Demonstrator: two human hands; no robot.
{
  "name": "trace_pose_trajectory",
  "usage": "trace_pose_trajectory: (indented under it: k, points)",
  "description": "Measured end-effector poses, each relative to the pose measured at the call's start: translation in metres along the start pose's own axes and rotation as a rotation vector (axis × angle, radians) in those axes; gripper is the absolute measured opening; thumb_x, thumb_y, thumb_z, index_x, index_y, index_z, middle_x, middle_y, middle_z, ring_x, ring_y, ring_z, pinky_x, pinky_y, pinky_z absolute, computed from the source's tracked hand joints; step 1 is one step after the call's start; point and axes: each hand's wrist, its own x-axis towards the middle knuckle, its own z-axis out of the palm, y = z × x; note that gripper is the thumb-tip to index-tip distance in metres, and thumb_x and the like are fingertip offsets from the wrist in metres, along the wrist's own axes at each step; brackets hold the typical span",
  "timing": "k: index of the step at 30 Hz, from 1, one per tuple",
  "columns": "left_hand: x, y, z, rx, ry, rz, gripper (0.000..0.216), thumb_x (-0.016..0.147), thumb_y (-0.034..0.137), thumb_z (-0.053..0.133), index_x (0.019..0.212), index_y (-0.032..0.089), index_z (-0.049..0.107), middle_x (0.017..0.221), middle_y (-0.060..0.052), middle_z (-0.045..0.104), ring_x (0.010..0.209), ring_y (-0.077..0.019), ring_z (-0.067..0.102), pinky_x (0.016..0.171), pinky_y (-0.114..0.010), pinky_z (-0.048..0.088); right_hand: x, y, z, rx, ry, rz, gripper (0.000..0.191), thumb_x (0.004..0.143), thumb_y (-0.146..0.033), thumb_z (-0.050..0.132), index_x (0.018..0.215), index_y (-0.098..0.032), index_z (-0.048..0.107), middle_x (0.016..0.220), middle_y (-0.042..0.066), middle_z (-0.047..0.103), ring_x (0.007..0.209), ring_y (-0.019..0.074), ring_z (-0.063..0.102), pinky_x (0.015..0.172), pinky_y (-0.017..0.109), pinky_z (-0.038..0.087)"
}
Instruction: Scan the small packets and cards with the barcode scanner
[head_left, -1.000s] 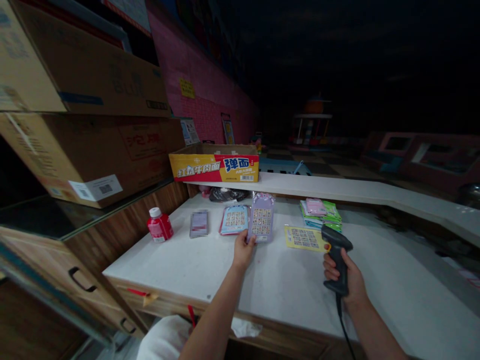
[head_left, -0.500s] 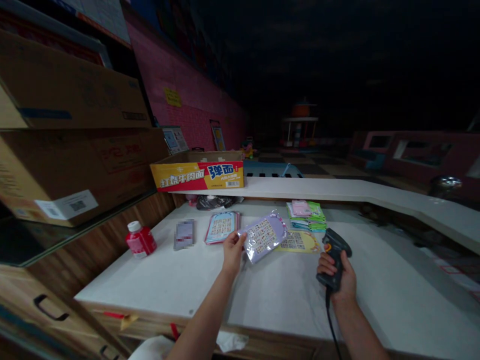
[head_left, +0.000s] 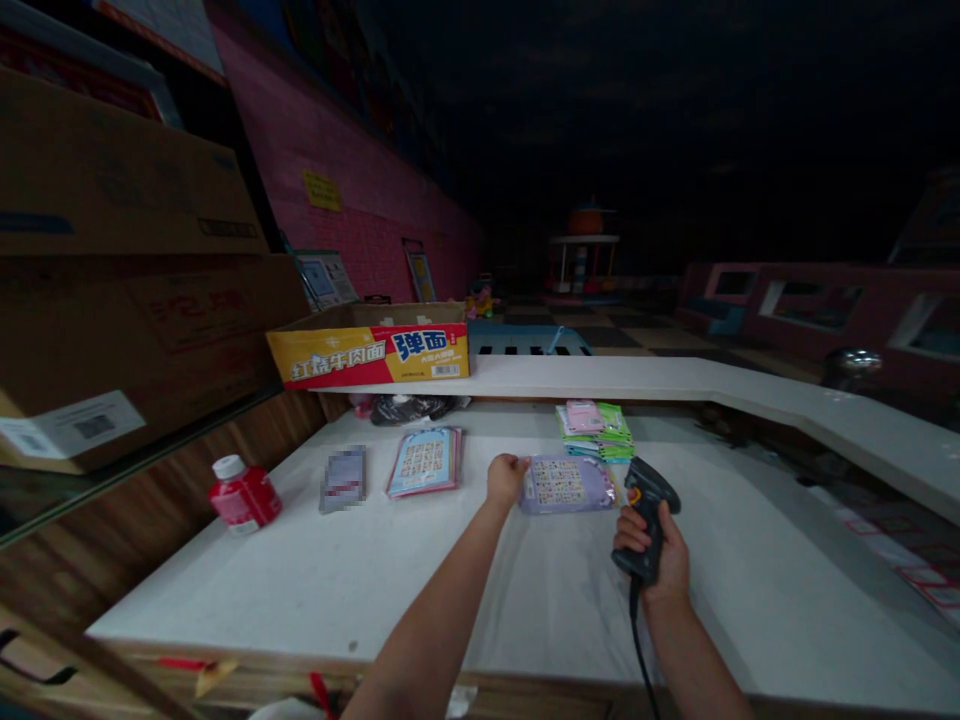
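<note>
— So, starting at the far left and looking at what?

— Looking at two big cardboard boxes (head_left: 127, 260), stacked over a wooden cabinet (head_left: 187, 470) and butting against the white counter (head_left: 300, 590).

— And moving rightwards along that counter?

— Passing a red bottle (head_left: 244, 497) with a white cap, standing upright near the cabinet. Then passing a small blurred packet (head_left: 343, 478), lying flat. Then reaching a pink-edged sticker pack (head_left: 424, 461) just beside it, also lying flat.

— Sitting behind those?

— Sitting up on the raised white ledge (head_left: 675, 380): a yellow and red noodle box (head_left: 371, 355), open at the top. Lying tucked under that ledge: a crumpled black bag (head_left: 409, 407).

— Coming to the hands now?

— Pinching the left edge of a purple sticker pack (head_left: 566, 484) with the left hand (head_left: 506, 478), fingers closed on it. Lying nearly flat at mid-counter, that pack, just in front of a stack of green packs (head_left: 596, 432).

— And gripping what on the right?

— Wrapping the right hand (head_left: 652, 555) firmly around the handle of a black scanner (head_left: 645, 505). Pointing its nose at the purple pack's right end, very close, though touching or not is hard to tell. Trailing a cable (head_left: 641, 650) down toward the near edge.

— Seeing much of the room?

— Seeing a pink brick wall (head_left: 352, 210) running back on the left. Seeing the ledge bending away to the right. Fading into darkness beyond, with only a small round stand (head_left: 585, 240) showing dimly at the back.
</note>
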Motion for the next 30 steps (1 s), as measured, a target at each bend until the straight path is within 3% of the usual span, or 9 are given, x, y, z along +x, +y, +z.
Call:
trace_pose_trajectory:
  k: [3, 7, 10, 16, 24, 27, 30]
  points:
    - [-0.015, -0.006, -0.007, 0.338, 0.06, 0.232, 0.032, 0.074, 0.031, 0.069, 0.103, 0.016, 0.071, 0.096, -0.01, 0.065, 0.092, -0.0209, 0.063, 0.085, -0.03, 0.045, 0.0, 0.0, 0.0, 0.018, 0.001, 0.017, 0.026, 0.082, -0.03, 0.069, 0.098, -0.02, 0.052, 0.063, -0.006, 0.047, 0.043, 0.0056, 0.044, 0.038, 0.014, 0.043]
    - [-0.041, -0.019, -0.008, 0.546, -0.071, 0.4, 0.052, 0.065, 0.04, 0.08, 0.113, 0.02, 0.07, 0.106, -0.01, 0.062, 0.103, -0.024, 0.058, 0.095, -0.034, 0.043, 0.001, 0.0, 0.0, 0.03, 0.013, 0.019, 0.027, 0.081, -0.03, 0.07, 0.097, -0.02, 0.051, 0.063, -0.006, 0.047, 0.043, 0.0053, 0.045, 0.039, 0.014, 0.043]
    - [-0.051, -0.023, -0.003, 0.577, -0.083, 0.41, 0.054, 0.059, 0.042, 0.084, 0.108, 0.022, 0.072, 0.109, -0.009, 0.061, 0.106, -0.0251, 0.056, 0.096, -0.035, 0.042, 0.0, 0.0, 0.001, 0.027, 0.023, 0.022, 0.025, 0.082, -0.03, 0.069, 0.096, -0.02, 0.051, 0.062, -0.007, 0.046, 0.043, 0.0057, 0.045, 0.039, 0.015, 0.043]
    - [-0.05, -0.012, 0.005, 0.654, -0.02, 0.319, 0.048, 0.065, 0.043, 0.079, 0.109, 0.023, 0.072, 0.111, -0.008, 0.062, 0.105, -0.0245, 0.055, 0.095, -0.034, 0.041, 0.002, 0.001, 0.002, -0.008, 0.039, 0.019, 0.029, 0.079, -0.03, 0.071, 0.098, -0.019, 0.052, 0.061, -0.007, 0.046, 0.042, 0.0053, 0.044, 0.038, 0.014, 0.042]
    - [-0.049, -0.015, 0.008, 0.634, -0.045, 0.337, 0.05, 0.07, 0.043, 0.076, 0.116, 0.026, 0.068, 0.12, -0.007, 0.06, 0.112, -0.0259, 0.052, 0.099, -0.037, 0.039, 0.003, 0.005, 0.004, -0.18, 0.068, 0.081, 0.029, 0.075, -0.033, 0.076, 0.087, -0.02, 0.053, 0.06, -0.007, 0.045, 0.041, 0.0048, 0.04, 0.036, 0.013, 0.039]
    - [-0.052, -0.019, 0.0, 0.528, -0.034, 0.378, 0.047, 0.072, 0.034, 0.073, 0.117, 0.022, 0.067, 0.119, -0.009, 0.06, 0.112, -0.0254, 0.053, 0.1, -0.037, 0.039, 0.0, 0.009, 0.006, -0.287, 0.078, 0.112, 0.028, 0.078, -0.037, 0.073, 0.091, -0.02, 0.055, 0.06, -0.007, 0.045, 0.041, 0.0051, 0.038, 0.035, 0.013, 0.037]
    - [-0.055, -0.017, -0.024, 0.474, 0.034, 0.417, 0.036, 0.077, 0.024, 0.066, 0.113, 0.021, 0.067, 0.115, -0.009, 0.061, 0.111, -0.0243, 0.054, 0.1, -0.038, 0.039, -0.003, 0.013, 0.006, -0.38, 0.07, 0.16, 0.028, 0.079, -0.039, 0.072, 0.093, -0.02, 0.056, 0.061, -0.006, 0.047, 0.041, 0.0056, 0.037, 0.035, 0.015, 0.036]
